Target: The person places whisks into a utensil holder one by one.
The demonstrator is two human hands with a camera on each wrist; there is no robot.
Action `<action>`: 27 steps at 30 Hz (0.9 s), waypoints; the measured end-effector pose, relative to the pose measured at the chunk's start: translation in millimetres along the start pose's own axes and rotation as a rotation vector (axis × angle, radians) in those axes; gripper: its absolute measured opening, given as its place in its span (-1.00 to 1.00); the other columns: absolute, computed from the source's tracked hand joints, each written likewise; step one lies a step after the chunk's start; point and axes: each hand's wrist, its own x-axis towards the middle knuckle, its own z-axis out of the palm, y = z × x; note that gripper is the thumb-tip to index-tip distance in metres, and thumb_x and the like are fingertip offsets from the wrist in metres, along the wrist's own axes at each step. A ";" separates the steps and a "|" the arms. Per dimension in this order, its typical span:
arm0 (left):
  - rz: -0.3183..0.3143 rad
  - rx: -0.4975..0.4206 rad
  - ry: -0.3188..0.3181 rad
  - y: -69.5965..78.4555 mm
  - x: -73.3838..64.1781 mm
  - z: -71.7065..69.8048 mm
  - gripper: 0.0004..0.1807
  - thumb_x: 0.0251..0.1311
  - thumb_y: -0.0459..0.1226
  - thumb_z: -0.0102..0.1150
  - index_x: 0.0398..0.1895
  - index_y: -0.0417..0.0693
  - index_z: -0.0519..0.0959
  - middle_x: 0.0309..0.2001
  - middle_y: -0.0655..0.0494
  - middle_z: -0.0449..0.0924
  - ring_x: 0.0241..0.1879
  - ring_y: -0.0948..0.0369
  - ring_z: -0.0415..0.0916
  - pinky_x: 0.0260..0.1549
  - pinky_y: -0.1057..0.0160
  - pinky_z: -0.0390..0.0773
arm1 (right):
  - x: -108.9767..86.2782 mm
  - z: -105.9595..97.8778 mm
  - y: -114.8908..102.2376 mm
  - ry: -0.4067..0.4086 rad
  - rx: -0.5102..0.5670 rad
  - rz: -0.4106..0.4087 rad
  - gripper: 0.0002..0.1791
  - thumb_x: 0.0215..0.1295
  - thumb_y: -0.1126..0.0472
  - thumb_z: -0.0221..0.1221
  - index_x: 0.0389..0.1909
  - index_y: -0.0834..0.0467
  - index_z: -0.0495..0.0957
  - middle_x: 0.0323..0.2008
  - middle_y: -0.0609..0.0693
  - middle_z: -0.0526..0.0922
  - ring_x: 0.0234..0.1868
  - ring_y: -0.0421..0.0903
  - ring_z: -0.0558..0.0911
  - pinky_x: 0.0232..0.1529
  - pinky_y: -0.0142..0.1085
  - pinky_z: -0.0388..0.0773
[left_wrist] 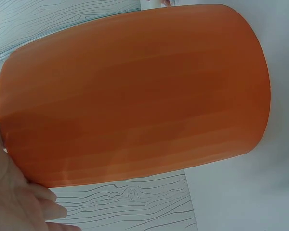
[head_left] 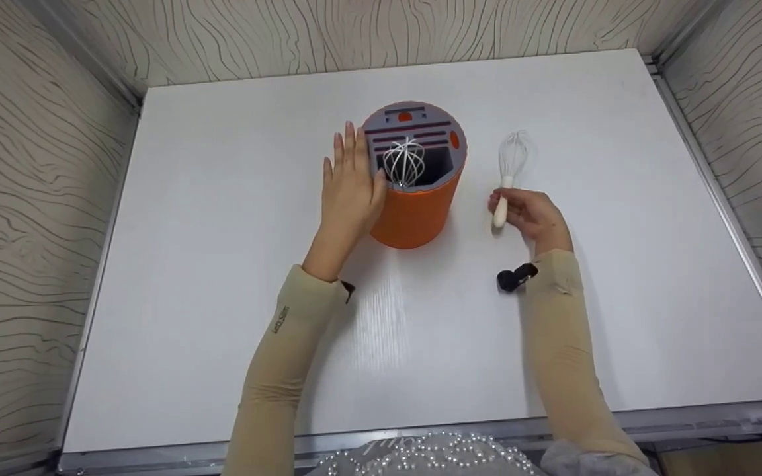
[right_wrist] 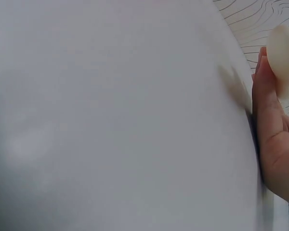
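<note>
An orange round utensil holder (head_left: 414, 218) with a grey slotted top stands upright on the white table. My left hand (head_left: 352, 192) lies along its left side with straight fingers touching it; the left wrist view shows the orange wall (left_wrist: 135, 96) close up beside the palm. One wire whisk (head_left: 405, 163) stands in the holder's large opening, wire loops up, its handle hidden. To the right of the holder, my right hand (head_left: 532, 210) pinches the pale handle of a second whisk (head_left: 512, 158), its wires pointing away from me. In the right wrist view the handle's rounded end (right_wrist: 282, 50) shows.
The white table (head_left: 222, 198) extends around the holder on all sides. Wood-grain patterned panels (head_left: 354, 33) border it at the back and both sides. A small black device (head_left: 516, 277) sits at the right wrist.
</note>
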 end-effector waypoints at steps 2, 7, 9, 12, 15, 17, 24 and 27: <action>0.004 -0.001 0.009 -0.4 -0.5 0.1 -0.28 0.33 -0.12 -0.28 0.46 -0.30 -0.11 0.48 -0.15 -0.23 0.45 -0.05 -0.31 0.31 -0.15 -0.10 | 0.7 0.8 1.1 -0.006 -0.047 -0.017 -0.88 0.26 0.50 0.07 -0.35 0.45 0.58 -0.39 0.24 0.67 -0.31 0.02 0.70 -0.14 -0.24 0.58; 0.003 -0.003 0.010 -0.7 -1.0 0.4 -0.28 0.33 -0.13 -0.29 0.46 -0.29 -0.11 0.48 -0.14 -0.23 0.46 -0.04 -0.32 0.31 -0.14 -0.09 | 0.4 0.7 4.3 0.012 -0.073 -0.035 -0.91 0.24 0.50 0.09 -0.30 0.46 0.54 -0.41 0.25 0.68 -0.30 0.02 0.71 -0.16 -0.23 0.58; -0.001 -0.001 0.006 -0.5 -0.9 0.3 -0.29 0.33 -0.13 -0.29 0.46 -0.29 -0.11 0.49 -0.14 -0.24 0.46 -0.04 -0.31 0.31 -0.14 -0.10 | -0.1 0.2 5.2 0.020 -0.067 -0.038 -0.90 0.24 0.51 0.09 -0.28 0.47 0.53 -0.39 0.27 0.68 -0.28 0.04 0.71 -0.13 -0.21 0.57; -0.004 -0.002 -0.004 -0.2 -0.4 0.6 -0.29 0.33 -0.13 -0.30 0.47 -0.28 -0.11 0.49 -0.13 -0.24 0.46 -0.03 -0.32 0.31 -0.14 -0.11 | -1.3 -0.9 5.5 0.023 -0.049 -0.043 -0.89 0.24 0.52 0.07 -0.27 0.48 0.53 -0.38 0.29 0.67 -0.27 0.06 0.70 -0.09 -0.19 0.54; -0.005 -0.010 -0.012 0.5 0.5 0.5 -0.29 0.33 -0.13 -0.30 0.47 -0.26 -0.12 0.49 -0.12 -0.26 0.46 -0.02 -0.34 0.32 -0.13 -0.14 | -2.7 -1.5 4.9 0.021 -0.034 -0.046 -0.88 0.25 0.53 0.05 -0.26 0.50 0.53 -0.36 0.30 0.67 -0.26 0.08 0.70 -0.08 -0.18 0.54; -0.004 -0.012 -0.011 0.8 0.8 0.3 -0.29 0.33 -0.13 -0.29 0.47 -0.26 -0.12 0.49 -0.12 -0.26 0.46 -0.02 -0.34 0.32 -0.13 -0.14 | -2.8 -1.8 4.3 0.019 -0.018 -0.041 -0.87 0.25 0.52 0.05 -0.25 0.50 0.53 -0.36 0.31 0.67 -0.26 0.08 0.70 -0.08 -0.17 0.54; 0.000 -0.008 -0.003 -0.2 0.3 0.0 -0.28 0.33 -0.13 -0.29 0.47 -0.26 -0.12 0.49 -0.13 -0.26 0.46 -0.03 -0.33 0.32 -0.14 -0.12 | -3.0 -0.8 4.3 0.009 -0.012 -0.042 -0.84 0.28 0.48 0.05 -0.18 0.51 0.48 -0.36 0.30 0.67 -0.27 0.07 0.70 -0.08 -0.18 0.54; 0.003 -0.002 0.004 -0.9 -0.1 0.2 -0.28 0.33 -0.12 -0.29 0.47 -0.27 -0.12 0.49 -0.14 -0.25 0.45 -0.05 -0.30 0.31 -0.14 -0.11 | -3.0 -0.3 5.6 0.014 -0.055 -0.064 -0.81 0.27 0.46 0.08 -0.14 0.49 0.45 -0.36 0.28 0.68 -0.27 0.04 0.71 -0.10 -0.19 0.55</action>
